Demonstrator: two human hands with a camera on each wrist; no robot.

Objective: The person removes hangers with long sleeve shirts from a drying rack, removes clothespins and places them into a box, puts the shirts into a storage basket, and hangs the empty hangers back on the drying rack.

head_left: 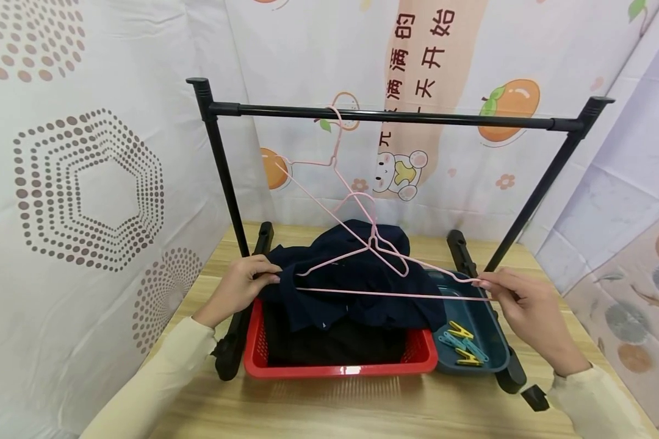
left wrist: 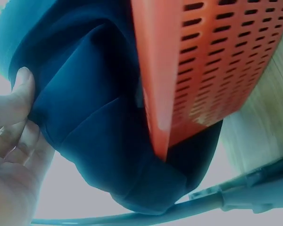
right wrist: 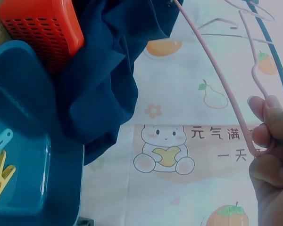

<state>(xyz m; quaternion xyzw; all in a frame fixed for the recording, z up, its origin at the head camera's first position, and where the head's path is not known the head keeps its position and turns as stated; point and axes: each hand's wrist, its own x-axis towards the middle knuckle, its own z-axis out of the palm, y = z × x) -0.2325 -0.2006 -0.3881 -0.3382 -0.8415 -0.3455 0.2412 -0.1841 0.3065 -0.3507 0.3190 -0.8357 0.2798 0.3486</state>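
Observation:
A pink hanger (head_left: 362,292) spans between my two hands, low in front of the rack. My right hand (head_left: 529,308) grips its right corner; the right wrist view shows the fingers curled round the pink wire. The hanger's left end passes behind a fold of a dark navy garment (head_left: 335,244), so that corner is hidden. My left hand (head_left: 244,283) pinches the garment's edge there between thumb and fingers. The rest of the garment drapes over a red basket (head_left: 337,371), hanging past its side in the left wrist view (left wrist: 99,117).
Behind stands a black rack, a second pink hanger (head_left: 313,163) hooked on its rail (head_left: 445,117). Black cloth (head_left: 335,344) lies in the basket. To the right, a blue tray (head_left: 496,344) holds several yellow and blue clothespins (head_left: 461,330). Printed curtains (head_left: 115,73) enclose the wooden table (head_left: 307,408).

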